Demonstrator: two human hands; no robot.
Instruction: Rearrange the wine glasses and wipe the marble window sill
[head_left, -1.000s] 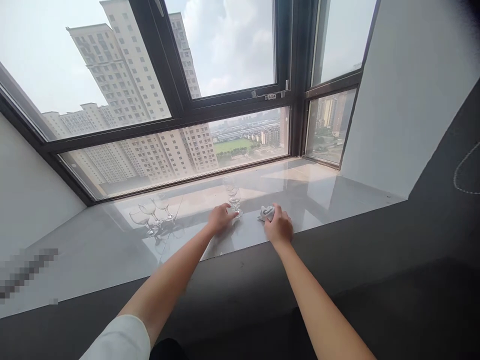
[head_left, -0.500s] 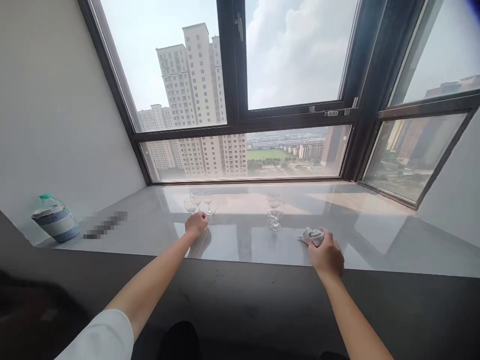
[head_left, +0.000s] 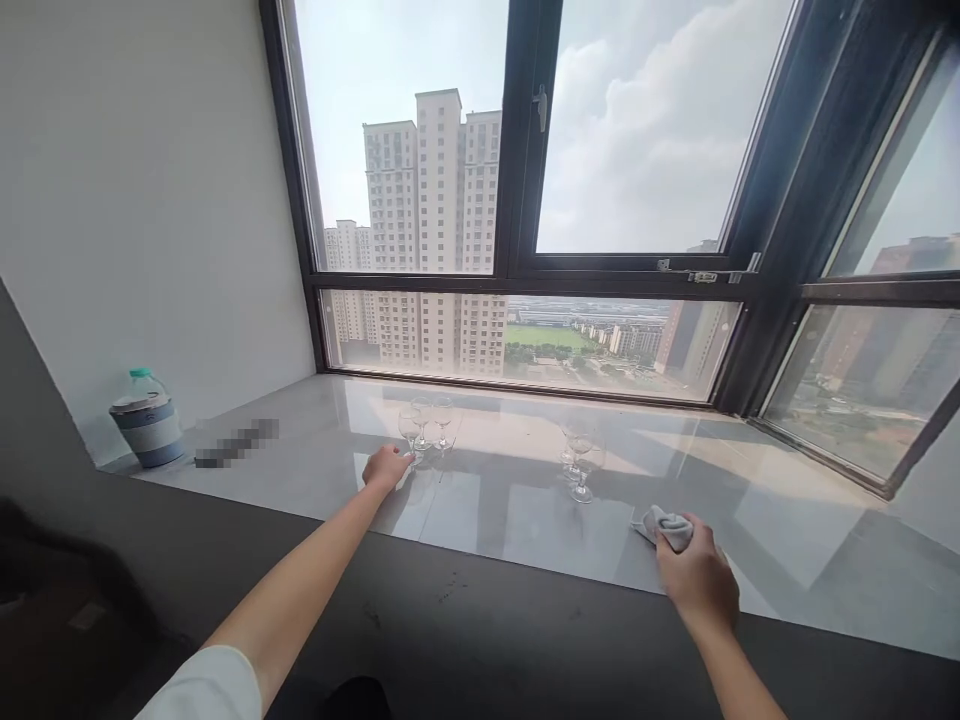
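A group of three clear stemmed glasses (head_left: 424, 425) stands on the glossy grey window sill (head_left: 525, 520). My left hand (head_left: 385, 467) reaches to the base of the nearest glass (head_left: 409, 433) and touches its foot; a firm grip is not visible. To the right stand two more stemmed glasses (head_left: 581, 458), close together. My right hand (head_left: 699, 575) rests near the sill's front edge, closed on a small crumpled grey cloth (head_left: 664, 527) that lies on the sill.
A large water bottle (head_left: 148, 419) with a blue label stands at the sill's far left against the white wall. Dark-framed windows (head_left: 525, 200) run along the back. A dark ledge (head_left: 480, 630) lies between me and the sill.
My left hand went from the right-hand glasses to the left group of three. My right hand stayed on the cloth. The view swung left, bringing the bottle into sight.
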